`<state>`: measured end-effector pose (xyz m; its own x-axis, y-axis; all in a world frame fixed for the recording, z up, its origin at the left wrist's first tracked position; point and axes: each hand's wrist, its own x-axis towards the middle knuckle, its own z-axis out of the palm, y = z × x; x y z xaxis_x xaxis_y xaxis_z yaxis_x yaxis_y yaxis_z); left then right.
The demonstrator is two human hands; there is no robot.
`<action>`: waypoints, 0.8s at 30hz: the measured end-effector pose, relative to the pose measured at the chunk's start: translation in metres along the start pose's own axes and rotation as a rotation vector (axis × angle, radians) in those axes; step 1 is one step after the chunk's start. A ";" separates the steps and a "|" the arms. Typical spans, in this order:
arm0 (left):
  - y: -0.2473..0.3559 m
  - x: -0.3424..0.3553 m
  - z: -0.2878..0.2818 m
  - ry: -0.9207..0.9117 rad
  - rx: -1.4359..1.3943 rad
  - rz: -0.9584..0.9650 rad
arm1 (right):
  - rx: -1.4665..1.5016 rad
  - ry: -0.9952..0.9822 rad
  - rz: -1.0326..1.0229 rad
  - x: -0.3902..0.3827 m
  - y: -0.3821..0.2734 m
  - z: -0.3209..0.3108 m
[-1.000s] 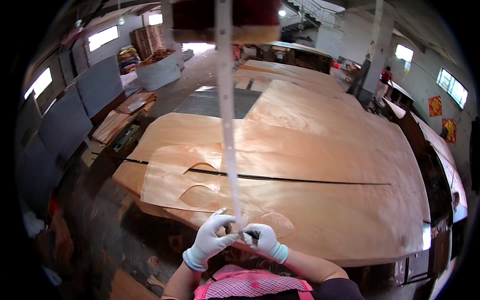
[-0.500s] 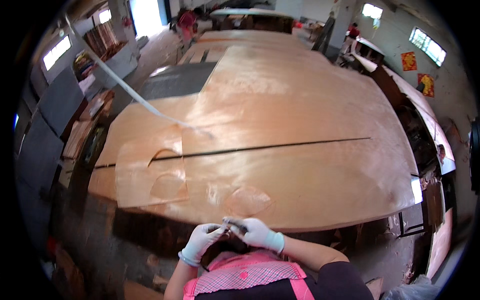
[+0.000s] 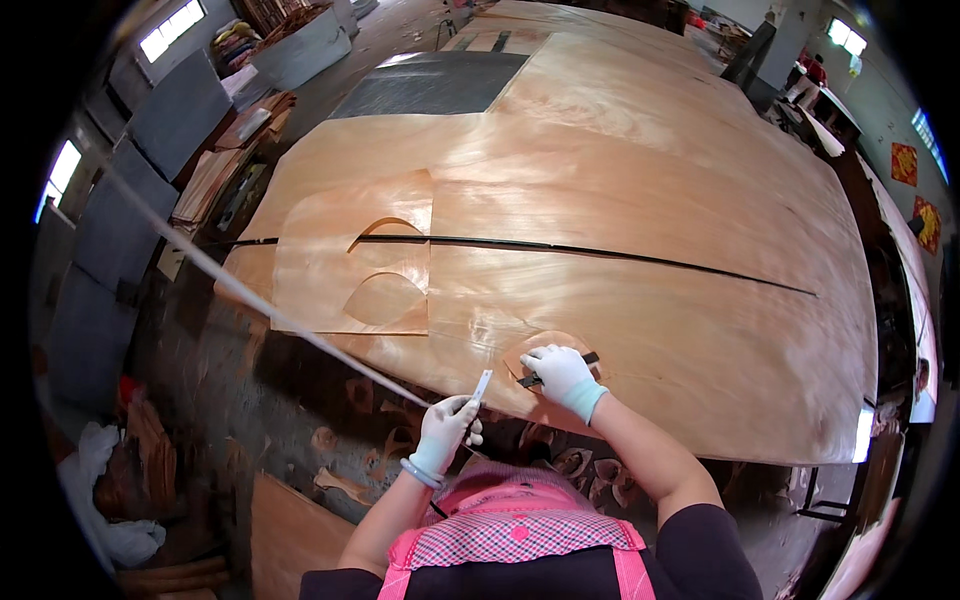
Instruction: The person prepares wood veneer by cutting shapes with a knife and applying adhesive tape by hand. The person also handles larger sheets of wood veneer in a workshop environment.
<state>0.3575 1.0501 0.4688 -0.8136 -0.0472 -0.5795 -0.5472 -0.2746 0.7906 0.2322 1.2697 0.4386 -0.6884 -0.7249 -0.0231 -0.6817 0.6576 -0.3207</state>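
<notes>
My gloved left hand (image 3: 446,435) holds a short white strip (image 3: 482,385) upright near the front edge of a broad sheet of pale wood veneer (image 3: 640,200). My gloved right hand (image 3: 565,380) grips a dark flat tool (image 3: 590,358) lying across a small oval veneer patch (image 3: 545,340) on the sheet. A long pale tape (image 3: 250,295) runs, blurred, from upper left down to just behind my left hand. A cut veneer piece (image 3: 310,290) with two curved slits lies at left, beside a thin black line (image 3: 600,254) across the sheet.
A dark grey panel (image 3: 425,82) lies at the back left. Grey boards (image 3: 95,280) and veneer stacks (image 3: 215,180) line the left; veneer scraps (image 3: 340,480) litter the floor below the edge. A person (image 3: 805,80) works at the back right beside other tables.
My hands were together at the tape; now my right hand is forward and right on the oval patch with the dark tool. The tape has swung from upright to slanting toward the left.
</notes>
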 end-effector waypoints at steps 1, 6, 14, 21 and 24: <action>-0.002 0.006 -0.001 0.017 0.030 -0.021 | -0.026 0.003 -0.038 0.005 0.002 0.005; -0.014 0.036 0.001 0.012 -0.003 -0.081 | -0.057 0.020 -0.098 0.012 0.008 0.025; -0.027 0.105 0.023 -0.064 -0.018 -0.139 | -0.066 0.009 -0.098 0.008 0.010 0.027; -0.024 0.116 0.024 -0.032 0.014 -0.216 | -0.093 -0.030 -0.125 0.013 0.008 0.022; -0.026 0.103 0.019 -0.002 0.045 -0.234 | -0.185 -0.078 -0.130 0.016 0.004 0.020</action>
<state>0.2843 1.0703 0.3926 -0.6643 0.0149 -0.7474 -0.7288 -0.2350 0.6431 0.2230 1.2564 0.4179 -0.5758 -0.8147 -0.0685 -0.8019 0.5791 -0.1467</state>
